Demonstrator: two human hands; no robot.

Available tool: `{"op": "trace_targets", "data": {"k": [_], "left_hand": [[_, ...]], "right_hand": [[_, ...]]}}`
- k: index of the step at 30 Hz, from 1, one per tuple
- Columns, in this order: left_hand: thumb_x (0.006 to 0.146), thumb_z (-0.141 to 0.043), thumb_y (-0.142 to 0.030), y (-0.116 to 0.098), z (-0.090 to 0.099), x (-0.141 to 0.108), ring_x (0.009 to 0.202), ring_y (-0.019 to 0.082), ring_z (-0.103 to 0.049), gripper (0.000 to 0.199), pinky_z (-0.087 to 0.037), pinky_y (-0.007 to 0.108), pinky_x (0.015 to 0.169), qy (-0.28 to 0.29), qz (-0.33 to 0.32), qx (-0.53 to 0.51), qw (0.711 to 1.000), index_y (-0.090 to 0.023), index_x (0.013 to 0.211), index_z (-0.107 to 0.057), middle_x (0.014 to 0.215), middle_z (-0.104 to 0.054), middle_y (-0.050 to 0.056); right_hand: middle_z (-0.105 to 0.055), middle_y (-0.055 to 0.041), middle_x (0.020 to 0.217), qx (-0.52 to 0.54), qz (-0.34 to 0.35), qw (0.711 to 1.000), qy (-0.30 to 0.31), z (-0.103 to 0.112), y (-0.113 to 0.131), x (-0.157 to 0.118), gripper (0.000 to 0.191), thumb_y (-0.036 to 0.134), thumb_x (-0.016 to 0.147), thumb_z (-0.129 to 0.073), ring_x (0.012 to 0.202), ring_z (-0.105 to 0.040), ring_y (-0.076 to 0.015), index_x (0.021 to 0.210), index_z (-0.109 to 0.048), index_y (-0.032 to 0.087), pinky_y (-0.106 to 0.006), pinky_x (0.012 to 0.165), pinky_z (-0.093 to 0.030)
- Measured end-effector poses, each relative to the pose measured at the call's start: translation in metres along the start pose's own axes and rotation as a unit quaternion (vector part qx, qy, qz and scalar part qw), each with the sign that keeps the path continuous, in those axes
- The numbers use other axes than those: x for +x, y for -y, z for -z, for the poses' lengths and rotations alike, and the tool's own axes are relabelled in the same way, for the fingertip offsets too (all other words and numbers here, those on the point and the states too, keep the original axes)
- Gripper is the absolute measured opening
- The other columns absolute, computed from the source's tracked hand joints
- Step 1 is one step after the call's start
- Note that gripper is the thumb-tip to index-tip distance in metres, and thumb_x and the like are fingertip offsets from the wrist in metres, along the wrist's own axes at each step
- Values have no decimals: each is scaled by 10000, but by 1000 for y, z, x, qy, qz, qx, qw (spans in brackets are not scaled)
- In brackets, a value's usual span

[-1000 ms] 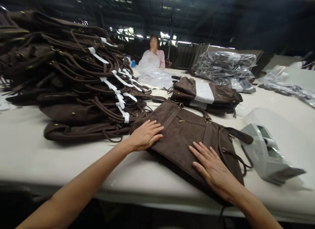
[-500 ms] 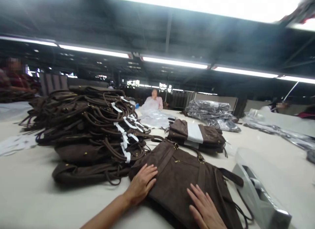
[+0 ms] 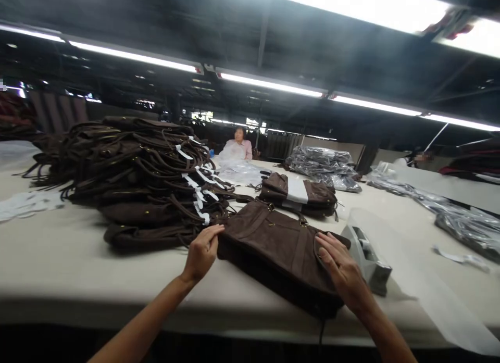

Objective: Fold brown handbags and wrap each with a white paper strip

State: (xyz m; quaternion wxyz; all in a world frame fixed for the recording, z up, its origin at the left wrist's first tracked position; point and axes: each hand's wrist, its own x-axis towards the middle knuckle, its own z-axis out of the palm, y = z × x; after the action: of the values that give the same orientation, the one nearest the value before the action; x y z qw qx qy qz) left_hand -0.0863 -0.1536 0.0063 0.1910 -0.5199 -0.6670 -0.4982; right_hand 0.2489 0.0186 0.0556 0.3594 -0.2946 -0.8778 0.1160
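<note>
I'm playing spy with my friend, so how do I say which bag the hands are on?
On the pale table, find the tall heap of brown bags. Just right of it, one brown bag lies between the left hand and right hand. The brown bundle behind it wears a white band; this bag doesn't.

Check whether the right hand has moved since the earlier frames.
Yes: judged against the banded bundle, the right hand has shifted rightward, from nearer the bag's middle to its right end, close to the dispenser.

Bag workshop, with stacked brown bags [image 3: 128, 170] under strip lights [image 3: 269, 85]
</note>
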Motion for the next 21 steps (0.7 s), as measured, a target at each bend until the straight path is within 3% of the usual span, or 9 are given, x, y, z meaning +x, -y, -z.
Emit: {"op": "trace_targets", "data": {"k": [4,7,10,13,16,19,21], "left_hand": [[916,-403,-215,10,3,-12,1091,202,-636,283,-499,409,1017,4,29,33,999,-195,1043,-655,1117,-697,68],[889,-430,-190,14,1,-14,1124,222,-616,301,-484,442,1028,-3,35,49,998,-193,1118,-624,1156,-677,88],[861,-508,-186,13,-5,-4,1306,260,-474,430,-388,504,1105,15,-10,77,997,-185,1291,-521,1350,-560,119],[832,-560,-136,9,-16,13,1438,282,-259,572,-268,549,1159,109,-130,137,976,-182,1387,-431,1509,-383,128],[848,-484,-55,14,-31,17,1420,257,-309,490,-240,533,1171,227,-224,169,933,-201,1313,-531,1463,-463,101],[819,-400,-1,24,-40,0,1331,212,-457,559,-312,489,1146,321,-216,172,906,-196,1328,-524,1370,-568,87],[742,-440,-23,29,-41,-16,1350,222,-431,686,-309,483,1150,352,-183,169,902,-158,1415,-416,1440,-490,114]], "right_hand": [[-553,-116,1366,-25,3,1000,13,-2,-9,-16,469,474,967,-396,1374,-376,-275,1244,-615,164,-520,1134,-328],[-585,-107,1329,-63,57,995,45,-8,-7,-27,396,446,945,-466,1335,-435,-279,1191,-650,195,-504,1097,-388],[-570,-87,1357,-119,127,982,67,-24,-1,-35,399,379,904,-552,1315,-463,-268,1266,-602,219,-459,1072,-426],[-556,-80,1380,-181,168,967,57,-49,-1,-41,515,251,876,-561,1240,-537,-239,1385,-490,215,-385,1010,-478],[-540,-42,1403,-249,195,948,46,-78,-16,-51,664,54,829,-437,1169,-593,-199,1462,-381,247,-314,927,-513],[-474,-4,1453,-302,234,923,43,-105,-42,-67,847,-10,740,-369,1219,-567,-208,1518,-226,292,-321,904,-517],[-505,-9,1423,-314,258,913,30,-120,-58,-78,825,55,770,-382,1197,-587,-230,1525,-172,314,-341,862,-534]]}}
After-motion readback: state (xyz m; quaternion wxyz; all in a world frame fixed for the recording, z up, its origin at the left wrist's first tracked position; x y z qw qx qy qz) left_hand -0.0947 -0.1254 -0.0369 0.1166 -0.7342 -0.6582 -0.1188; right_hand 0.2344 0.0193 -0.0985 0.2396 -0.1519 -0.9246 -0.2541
